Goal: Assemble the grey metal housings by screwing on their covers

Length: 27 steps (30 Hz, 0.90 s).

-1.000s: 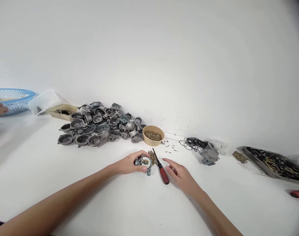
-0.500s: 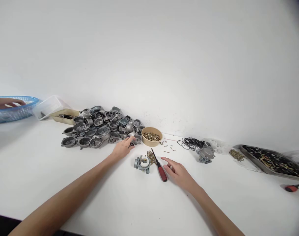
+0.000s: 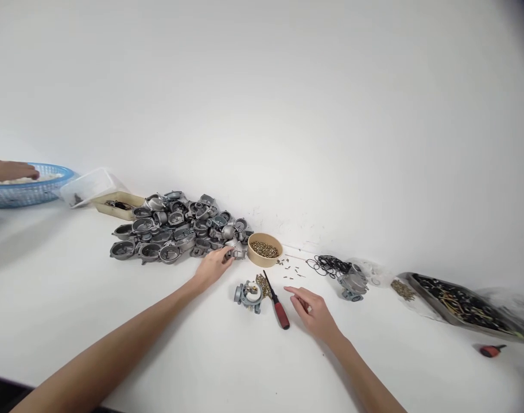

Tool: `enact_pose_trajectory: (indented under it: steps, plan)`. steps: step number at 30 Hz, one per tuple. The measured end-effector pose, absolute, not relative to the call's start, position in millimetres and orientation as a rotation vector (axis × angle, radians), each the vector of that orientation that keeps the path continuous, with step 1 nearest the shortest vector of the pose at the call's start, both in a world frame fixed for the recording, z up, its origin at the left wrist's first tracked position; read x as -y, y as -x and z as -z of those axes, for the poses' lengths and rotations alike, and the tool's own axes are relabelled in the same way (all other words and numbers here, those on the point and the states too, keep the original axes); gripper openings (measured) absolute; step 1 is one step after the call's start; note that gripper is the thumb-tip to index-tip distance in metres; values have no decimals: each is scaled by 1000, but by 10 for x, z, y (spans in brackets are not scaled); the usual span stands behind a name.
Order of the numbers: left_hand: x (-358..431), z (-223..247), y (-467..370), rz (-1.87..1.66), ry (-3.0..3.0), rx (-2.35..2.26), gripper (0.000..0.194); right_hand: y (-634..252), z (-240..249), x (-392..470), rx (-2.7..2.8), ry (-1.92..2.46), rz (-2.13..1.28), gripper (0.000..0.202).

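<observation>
Castings (image 3: 182, 234), left hand (image 3: 213, 268) at edge, right hand (image 3: 314, 314) apart from screwdriver (image 3: 280, 313)

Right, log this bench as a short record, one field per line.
Left hand: left hand, fingertips at a grey metal cup by the pile; grip unclear
Right hand: right hand, nothing visible in it, beside the red-handled screwdriver
Between hands: metal body with a white ring, on the table
Behind: tan bowl of small brass-coloured pieces
Far left: another person's hand at a blue basket
Right side: black rings, second metal body, metal tray
</observation>
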<state>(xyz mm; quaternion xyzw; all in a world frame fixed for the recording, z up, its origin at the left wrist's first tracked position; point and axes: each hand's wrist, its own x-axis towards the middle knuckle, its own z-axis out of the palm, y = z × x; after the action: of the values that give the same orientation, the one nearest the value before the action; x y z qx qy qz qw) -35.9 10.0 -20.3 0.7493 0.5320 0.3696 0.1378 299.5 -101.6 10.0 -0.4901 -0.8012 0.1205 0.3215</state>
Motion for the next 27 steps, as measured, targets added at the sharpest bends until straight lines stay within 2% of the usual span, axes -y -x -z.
enact_pose_trajectory:
  steps: [7,9,13,19,24,27]
  plan:
    - [169,-329,490,-1379,-1478,-1168,49,-3073,-121,966,1925,1166,-101,31]
    - [320,-510,530,-1255,-1397,-1029,48,-3054,-121,966,1909,1133,-70,28]
    - [519,-871,556,-787,-1462,-913,36,-2914,-201,961,1933,1109,-84,30]
    - [276,-1192,282,-144,-1689,-940,24,-2507,-488,643,2247,1395,-289,28]
    - [92,-1145,90,2,-1740,-955,21,-2278,-550,230,2441,1368,-256,22]
    - [85,-1135,105,5,-1750,-970,22,-2295,-485,89,2549,1188,-311,29]
